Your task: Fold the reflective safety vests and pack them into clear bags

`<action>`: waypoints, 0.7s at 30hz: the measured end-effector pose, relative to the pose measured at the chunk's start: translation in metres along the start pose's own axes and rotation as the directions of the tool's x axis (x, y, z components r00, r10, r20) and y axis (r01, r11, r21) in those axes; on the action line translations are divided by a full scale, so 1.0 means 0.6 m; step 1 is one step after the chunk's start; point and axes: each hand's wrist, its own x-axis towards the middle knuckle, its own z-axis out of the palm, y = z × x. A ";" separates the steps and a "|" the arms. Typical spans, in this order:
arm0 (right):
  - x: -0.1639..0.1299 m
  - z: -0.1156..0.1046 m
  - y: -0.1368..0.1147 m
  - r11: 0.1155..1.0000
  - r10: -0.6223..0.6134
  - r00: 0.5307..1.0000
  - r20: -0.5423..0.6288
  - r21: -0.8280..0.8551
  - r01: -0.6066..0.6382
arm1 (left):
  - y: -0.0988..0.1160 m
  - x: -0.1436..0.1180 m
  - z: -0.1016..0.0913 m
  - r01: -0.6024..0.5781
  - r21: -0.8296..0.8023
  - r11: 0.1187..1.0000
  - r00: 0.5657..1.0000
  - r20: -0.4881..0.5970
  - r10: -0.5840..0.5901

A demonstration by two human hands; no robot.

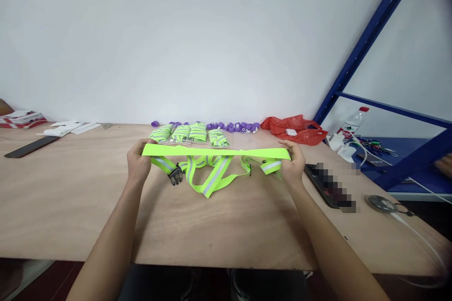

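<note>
Left hand point(138, 162) and right hand point(294, 163) each pinch one end of a neon strap point(215, 152), held taut just above the table point(226, 225); an even, level pull should keep the dangling loops and buckle point(175, 176) untangled.

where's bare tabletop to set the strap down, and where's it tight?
Free: the wide wooden table between the hanging neon strap and the near edge, and the stretch left of the left hand up to the dark flat bar. Crowded: the back edge with bagged straps, purple pieces, red bag; right of the right hand, a dark device.
</note>
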 end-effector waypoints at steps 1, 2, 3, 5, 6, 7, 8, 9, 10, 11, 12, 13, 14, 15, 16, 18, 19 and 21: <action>0.003 -0.003 -0.003 1.000 -0.032 0.999 -0.012 0.000 0.032 | -0.001 0.003 -0.007 0.040 -0.032 0.999 0.995 0.094 -0.037; 0.007 -0.007 -0.004 0.999 -0.040 0.999 -0.008 0.008 0.040 | -0.002 0.006 -0.015 0.098 -0.052 0.994 0.968 0.235 -0.083; 0.012 -0.012 -0.006 1.000 -0.023 1.000 0.015 0.022 0.022 | -0.003 0.008 -0.024 0.168 -0.051 0.984 0.904 0.406 -0.133; 0.021 -0.023 -0.006 0.996 0.062 0.991 0.115 0.054 -0.068 | -0.003 0.011 -0.041 0.292 0.000 0.956 0.671 0.712 -0.205; 0.025 -0.028 -0.006 0.990 0.108 0.978 0.177 0.070 -0.122 | -0.001 0.011 -0.047 0.330 0.022 0.944 0.553 0.805 -0.213; 0.027 -0.031 -0.006 0.981 0.150 0.959 0.242 0.088 -0.175 | 0.000 0.009 -0.051 0.363 0.023 0.932 0.469 0.859 -0.204; 0.028 -0.033 -0.007 0.968 0.183 0.935 0.303 0.109 -0.225 | 0.003 0.008 -0.053 0.400 0.000 0.917 0.429 0.884 -0.187; 0.028 -0.033 -0.008 0.953 0.211 0.909 0.358 0.131 -0.273 | 0.005 0.005 -0.051 0.446 -0.044 0.894 0.426 0.889 -0.169; 0.027 -0.033 -0.009 0.935 0.236 0.881 0.410 0.151 -0.321 | 0.008 0.003 -0.047 0.499 -0.100 0.861 0.450 0.879 -0.158; 0.025 -0.031 -0.011 0.915 0.260 0.850 0.458 0.164 -0.368 | 0.010 0.000 -0.041 0.550 -0.159 0.820 0.484 0.860 -0.159; 0.023 -0.028 -0.013 0.897 0.281 0.820 0.498 0.169 -0.409 | 0.013 -0.002 -0.034 0.592 -0.213 0.777 0.523 0.836 -0.169; 0.020 -0.026 -0.015 0.882 0.296 0.796 0.528 0.168 -0.440 | 0.014 -0.005 -0.026 0.619 -0.258 0.742 0.559 0.808 -0.185; 0.017 -0.023 -0.016 0.874 0.305 0.778 0.549 0.164 -0.458 | 0.015 -0.006 -0.018 0.630 -0.295 0.719 0.596 0.777 -0.203; 0.015 -0.021 -0.017 0.870 0.309 0.767 0.563 0.157 -0.467 | 0.015 -0.008 -0.011 0.629 -0.321 0.708 0.630 0.744 -0.223; 0.014 -0.020 -0.018 0.871 0.309 0.762 0.570 0.151 -0.467 | 0.014 -0.008 -0.005 0.626 -0.334 0.705 0.658 0.711 -0.247; 0.011 -0.018 -0.018 0.881 0.301 0.762 0.574 0.140 -0.452 | 0.008 -0.009 0.006 0.620 -0.335 0.710 0.694 0.655 -0.298; 0.010 -0.018 -0.017 0.886 0.295 0.765 0.572 0.136 -0.443 | 0.005 -0.009 0.010 0.619 -0.326 0.715 0.705 0.633 -0.321; 0.008 -0.015 -0.018 0.896 0.284 0.776 0.563 0.133 -0.424 | -0.002 -0.010 0.016 0.610 -0.310 0.729 0.721 0.600 -0.348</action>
